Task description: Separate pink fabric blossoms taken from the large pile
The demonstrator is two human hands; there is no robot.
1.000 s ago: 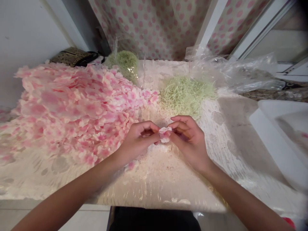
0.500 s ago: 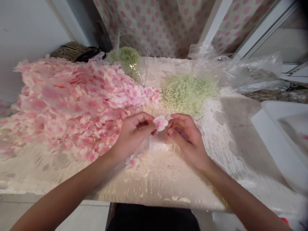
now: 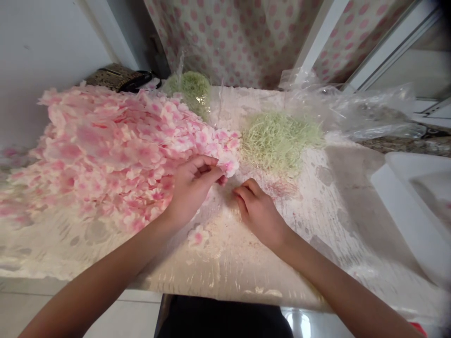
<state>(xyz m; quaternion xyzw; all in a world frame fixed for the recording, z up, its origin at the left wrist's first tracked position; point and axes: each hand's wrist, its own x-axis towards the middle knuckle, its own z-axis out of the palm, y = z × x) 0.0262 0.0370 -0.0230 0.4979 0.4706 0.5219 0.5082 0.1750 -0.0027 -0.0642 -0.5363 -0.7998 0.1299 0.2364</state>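
While a heap of pink artificial petals (image 3: 116, 155) is spreading over the cream-covered table (image 3: 282, 277), a mound of pale green paper shred (image 3: 282, 143) is sitting just right of the heap, and a loose petal (image 3: 198, 237) is lying just below it. The left hand (image 3: 192, 192) is reaching to the heap's tip, its fingers (image 3: 211, 164) half curled and touching petals; whether they pinch any, I cannot tell. The right hand (image 3: 259, 211) is hovering near that tip, fingers loosely curled, with no petal showing in them.
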